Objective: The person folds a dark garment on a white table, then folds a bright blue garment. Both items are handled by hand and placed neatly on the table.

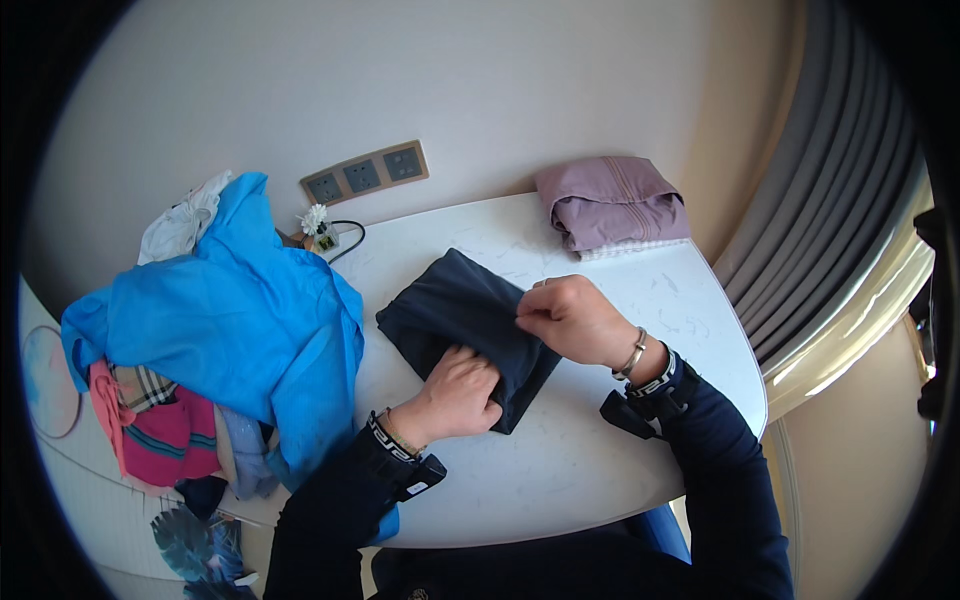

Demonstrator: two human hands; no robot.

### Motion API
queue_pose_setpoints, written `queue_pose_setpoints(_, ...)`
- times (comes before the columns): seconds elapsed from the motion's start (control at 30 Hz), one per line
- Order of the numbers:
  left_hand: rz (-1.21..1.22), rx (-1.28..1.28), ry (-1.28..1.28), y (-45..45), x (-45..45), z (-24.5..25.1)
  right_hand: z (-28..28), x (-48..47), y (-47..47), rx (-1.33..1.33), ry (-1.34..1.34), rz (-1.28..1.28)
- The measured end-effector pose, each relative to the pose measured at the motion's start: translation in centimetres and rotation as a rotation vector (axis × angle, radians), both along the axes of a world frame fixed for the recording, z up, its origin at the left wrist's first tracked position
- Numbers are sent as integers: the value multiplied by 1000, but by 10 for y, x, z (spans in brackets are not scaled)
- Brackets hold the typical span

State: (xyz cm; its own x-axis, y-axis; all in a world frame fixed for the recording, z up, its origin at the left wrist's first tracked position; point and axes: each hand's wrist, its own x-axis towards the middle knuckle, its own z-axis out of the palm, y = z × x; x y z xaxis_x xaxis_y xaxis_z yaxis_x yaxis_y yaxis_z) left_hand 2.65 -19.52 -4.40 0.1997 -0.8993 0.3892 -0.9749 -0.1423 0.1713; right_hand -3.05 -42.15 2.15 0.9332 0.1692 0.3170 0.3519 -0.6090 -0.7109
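Observation:
A dark navy cloth garment (472,300), folded into a compact bundle, lies on the white marbled tabletop (592,450) in front of me. The fingers of my left hand (457,394) reach into a fold on its near side, so the fingertips are partly hidden by fabric. At the bundle's right edge, my right hand (574,319) pinches the cloth between thumb and fingers. A bracelet and a black strapped device sit on each wrist.
A heap with a bright blue garment (225,330) on top fills the table's left side. Folded mauve fabric (611,199) rests on checked cloth at the back right. A white flower in a small glass bottle (326,238) stands near wall sockets (364,174). Grey curtains (810,187) hang right.

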Motion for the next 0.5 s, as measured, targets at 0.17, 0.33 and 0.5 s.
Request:
queue_pose_setpoints(0.17,59,171,167,5,-5,2,3,-5,12,158,151,67)
queue_pose_setpoints(0.33,-19,22,275,2,-10,-1,1,-1,16,-52,96,109)
queue_pose_setpoints(0.5,-125,-64,393,-6,-14,-1,1,-9,25,65,42,224)
